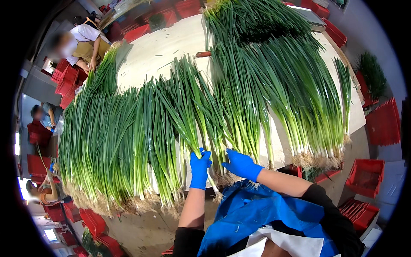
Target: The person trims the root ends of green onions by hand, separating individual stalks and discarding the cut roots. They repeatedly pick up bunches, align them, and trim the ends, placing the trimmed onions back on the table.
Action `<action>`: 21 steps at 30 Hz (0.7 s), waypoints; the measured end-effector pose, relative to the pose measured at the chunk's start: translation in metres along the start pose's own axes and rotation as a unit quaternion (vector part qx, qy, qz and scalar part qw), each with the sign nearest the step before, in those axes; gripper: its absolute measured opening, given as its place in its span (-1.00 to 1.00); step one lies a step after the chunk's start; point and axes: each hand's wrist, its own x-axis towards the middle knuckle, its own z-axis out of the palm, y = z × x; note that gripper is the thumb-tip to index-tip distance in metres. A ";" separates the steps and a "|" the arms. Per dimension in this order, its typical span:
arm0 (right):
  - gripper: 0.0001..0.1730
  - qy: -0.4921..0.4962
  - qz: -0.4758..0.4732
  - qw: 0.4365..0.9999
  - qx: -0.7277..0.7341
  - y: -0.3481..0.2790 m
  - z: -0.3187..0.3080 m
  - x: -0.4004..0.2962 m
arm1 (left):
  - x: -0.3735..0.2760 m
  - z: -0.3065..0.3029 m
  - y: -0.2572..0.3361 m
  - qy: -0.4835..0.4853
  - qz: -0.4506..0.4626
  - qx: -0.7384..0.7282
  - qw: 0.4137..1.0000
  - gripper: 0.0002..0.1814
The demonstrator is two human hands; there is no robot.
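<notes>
My left hand (199, 168), in a blue glove, is shut around the pale lower stem of a leafy allium stalk (210, 181), possibly with another. Its rooted end hangs below the fist near the table edge, and green leaves fan away above. My right hand (243, 165), gloved too, is just to the right with thumb and forefinger apart; nothing shows between them. Rooted stalks (221, 154) lie beside and partly behind its fingers. Long rows of the same stalks (106, 144) spread left, and more stalks (308, 106) lie right, roots towards me.
The pale tabletop (157, 48) carries a reddish-brown handle (203, 54) beside a tall pile of greens (263, 22). Across the far left corner a person (85, 38) handles stalks. Other people are at the left. Red crates (365, 178) stand around the table.
</notes>
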 end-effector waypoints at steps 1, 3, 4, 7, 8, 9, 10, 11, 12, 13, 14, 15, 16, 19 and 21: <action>-0.26 -0.030 0.034 0.999 -0.007 -0.006 0.003 0.007 | 0.004 0.006 -0.006 0.020 0.035 0.025 0.999 -0.54; -0.13 0.013 0.028 1.000 -0.001 -0.008 0.018 0.014 | 0.000 0.017 0.003 0.036 0.055 0.111 0.992 -0.50; -0.11 0.005 0.056 0.996 0.064 -0.005 0.027 0.020 | 0.002 0.017 0.001 0.024 0.078 0.131 0.988 -0.49; -0.23 0.036 0.087 0.964 0.247 0.013 0.050 0.038 | 0.013 0.013 0.005 -0.001 0.057 0.077 0.995 -0.54; -0.31 -0.042 0.106 0.937 0.331 0.006 0.036 0.037 | 0.014 0.006 0.006 -0.003 0.034 0.057 0.998 -0.58; -0.40 -0.122 0.124 0.895 0.411 -0.007 0.014 0.031 | 0.015 -0.002 0.009 -0.003 0.012 0.037 0.999 -0.61; -0.53 -0.114 0.073 0.890 0.436 -0.010 0.006 0.024 | 0.010 -0.008 0.013 -0.019 0.022 0.009 1.000 -0.66; -0.56 -0.134 0.076 0.874 0.461 -0.010 0.000 0.019 | 0.005 -0.013 0.017 -0.038 0.016 -0.007 0.999 -0.67; -0.54 -0.149 0.078 0.872 0.460 -0.011 -0.010 0.016 | 0.005 -0.018 0.017 -0.046 0.008 -0.020 0.999 -0.68; -0.52 -0.165 0.080 0.870 0.458 -0.009 -0.017 0.014 | 0.006 -0.022 0.018 -0.053 -0.001 -0.033 0.998 -0.68; -0.53 -0.173 0.078 0.851 0.490 -0.003 -0.020 0.010 | 0.003 -0.024 0.024 -0.054 -0.010 -0.009 0.998 -0.68; -0.53 -0.182 0.073 0.829 0.523 0.006 -0.019 0.009 | 0.005 -0.026 0.021 -0.056 -0.013 -0.012 0.998 -0.68; -0.50 -0.182 0.082 0.823 0.531 0.018 -0.011 0.010 | 0.005 -0.028 0.020 -0.054 -0.014 -0.028 0.998 -0.68; -0.49 -0.182 0.055 0.801 0.568 0.013 -0.024 -0.003 | 0.000 -0.027 0.029 -0.026 -0.011 -0.051 0.998 -0.70; -0.50 -0.179 0.055 0.808 0.558 0.011 -0.030 -0.010 | -0.007 -0.023 0.039 -0.022 -0.008 -0.058 0.998 -0.70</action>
